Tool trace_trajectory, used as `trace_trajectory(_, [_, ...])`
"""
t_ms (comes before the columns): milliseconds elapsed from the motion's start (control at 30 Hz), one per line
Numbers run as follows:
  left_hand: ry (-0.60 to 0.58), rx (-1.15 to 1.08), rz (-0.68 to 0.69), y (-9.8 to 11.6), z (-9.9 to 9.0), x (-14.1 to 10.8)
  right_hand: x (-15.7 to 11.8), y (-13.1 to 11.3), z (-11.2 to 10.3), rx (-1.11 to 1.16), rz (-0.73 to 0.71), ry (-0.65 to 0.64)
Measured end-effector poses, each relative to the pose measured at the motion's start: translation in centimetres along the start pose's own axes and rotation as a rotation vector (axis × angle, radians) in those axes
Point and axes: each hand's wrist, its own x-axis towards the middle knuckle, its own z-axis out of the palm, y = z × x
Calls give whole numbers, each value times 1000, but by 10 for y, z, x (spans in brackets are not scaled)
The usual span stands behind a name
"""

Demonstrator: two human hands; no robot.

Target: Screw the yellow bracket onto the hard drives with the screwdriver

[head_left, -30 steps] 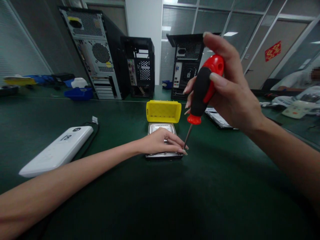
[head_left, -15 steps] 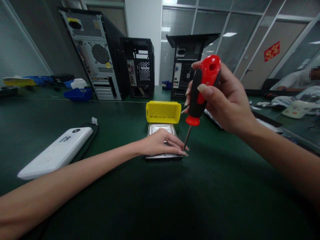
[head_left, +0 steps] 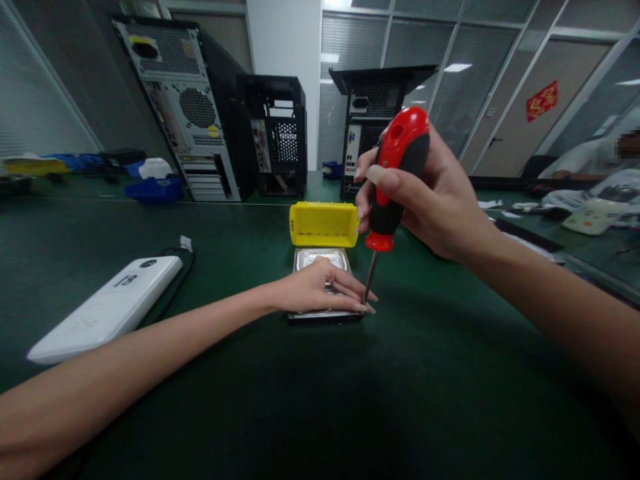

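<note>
A silver hard drive with a dark near edge lies flat on the green table. My left hand is laid across it, holding it down, its fingers closed together over the right side. The left fingertips surround the lower shaft of a screwdriver with a red and black handle. My right hand is wrapped around that handle, thumb along the near side. Almost upright, the screwdriver leans slightly, its tip down at the drive's near right corner. The fingertips hide the tip and whatever it touches.
Just behind the drive stands a yellow bin. A white device marked 18, with a black cable, lies at left. Computer cases line the back beside a blue bin. Another person sits at far right.
The screwdriver's handle has turned in my right hand, and its top has swung a little leftward, so it stands more upright. My left hand keeps its place on the hard drive.
</note>
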Motion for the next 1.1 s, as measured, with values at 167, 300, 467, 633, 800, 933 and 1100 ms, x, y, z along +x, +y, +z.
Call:
trace_trajectory(167, [-8,59,8,3,-1,0,2,-2,6,47,0,-33])
trace_trajectory(300, [-22,81,9,7,-1,0,2,-4,8,36,53,-15])
trace_trajectory(467, [-15,89,32,7,0,0,1,-8,4,152,121,-59])
trace_trajectory(633, [58,52,52,3,1,0,1,-9,1,134,72,-8])
trace_trajectory(800, [74,18,1,0,1,1,2,-6,2,91,6,16])
trace_trajectory(933, [57,-58,-55,-2,2,1,2,-3,5,80,-11,25])
trace_trajectory(1100, [4,-20,-4,-2,-2,0,2,-8,10,128,-8,10])
